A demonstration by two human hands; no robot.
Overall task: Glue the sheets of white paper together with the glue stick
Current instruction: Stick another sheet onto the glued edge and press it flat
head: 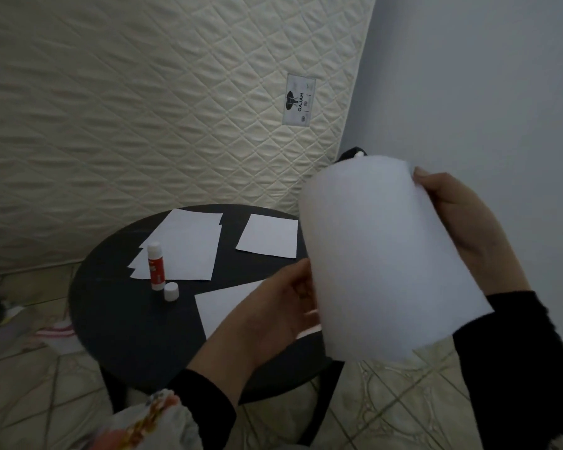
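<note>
I hold a curved white paper sheet [384,254] up in the air above the right side of a round black table [127,336]. My left hand [273,313] grips its left edge and my right hand [452,216] pinches its upper right edge. On the table a glue stick [155,266] stands upright with its top uncovered, and its white cap [171,291] sits just beside it. A stack of white sheets [186,246] lies behind the glue stick. One single sheet [268,236] lies at the back right, another sheet [221,303] lies partly under my left hand.
A quilted mattress [143,108] leans upright behind the table. A pale wall [485,76] is at the right. The floor [387,401] is tiled, with some clutter [52,332] at the left. Patterned fabric [150,420] shows at the bottom edge.
</note>
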